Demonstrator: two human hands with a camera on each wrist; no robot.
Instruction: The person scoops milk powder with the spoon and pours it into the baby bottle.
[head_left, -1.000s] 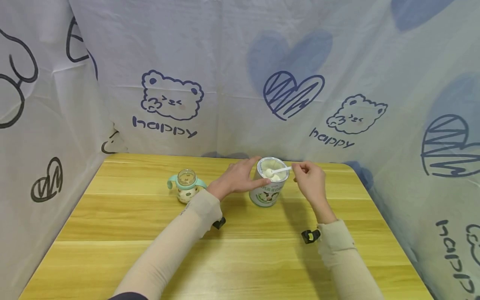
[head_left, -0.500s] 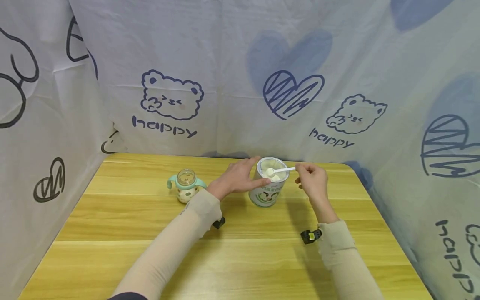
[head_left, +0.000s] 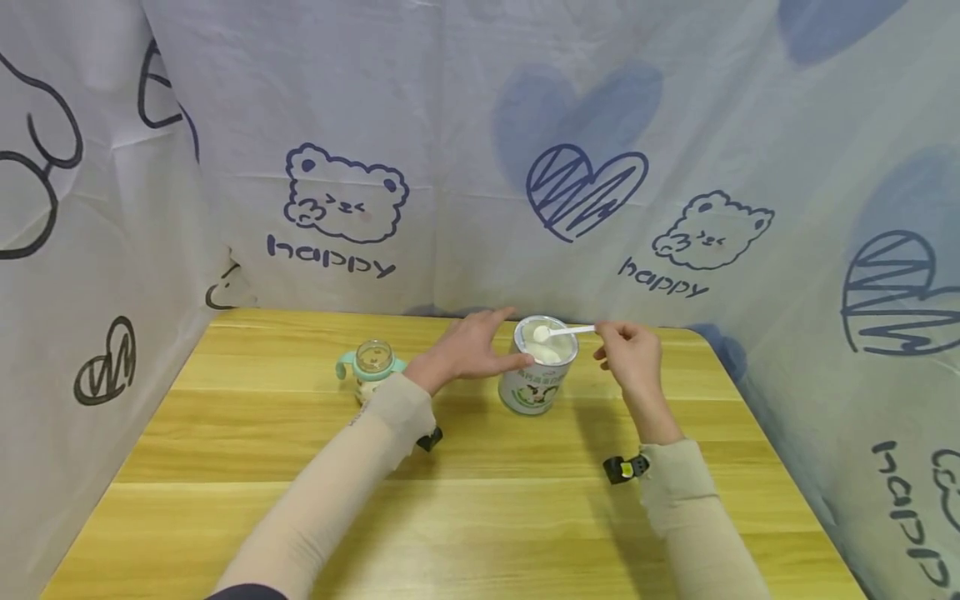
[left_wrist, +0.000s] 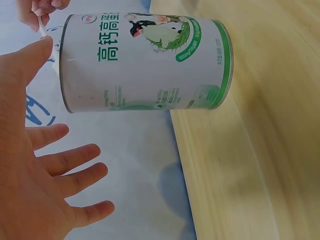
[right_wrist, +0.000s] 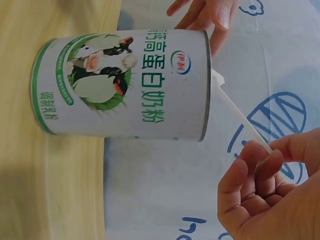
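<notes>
A white milk powder can (head_left: 531, 393) with a cow picture stands upright on the table, open at the top, pale powder inside. My right hand (head_left: 632, 357) pinches the handle end of a white measuring scoop (head_left: 574, 330) between thumb and fingers. The scoop's bowl is over the can's mouth, and white powder shows at its tip in the right wrist view. My left hand (head_left: 468, 346) is beside the can with fingers spread and straight; in the left wrist view its thumb (left_wrist: 37, 55) is near the rim, the other fingers apart from the can.
A baby bottle (head_left: 373, 357) with mint-green handles stands left of the can, lidless, partly hidden by the left sleeve (head_left: 397, 408). The wooden table (head_left: 517, 533) meets a printed cloth (head_left: 465, 167) behind and at the sides.
My right hand has moved slightly right, raising the scoop from the powder to the level of the rim. My left hand has loosened from the can and shifted a little left.
</notes>
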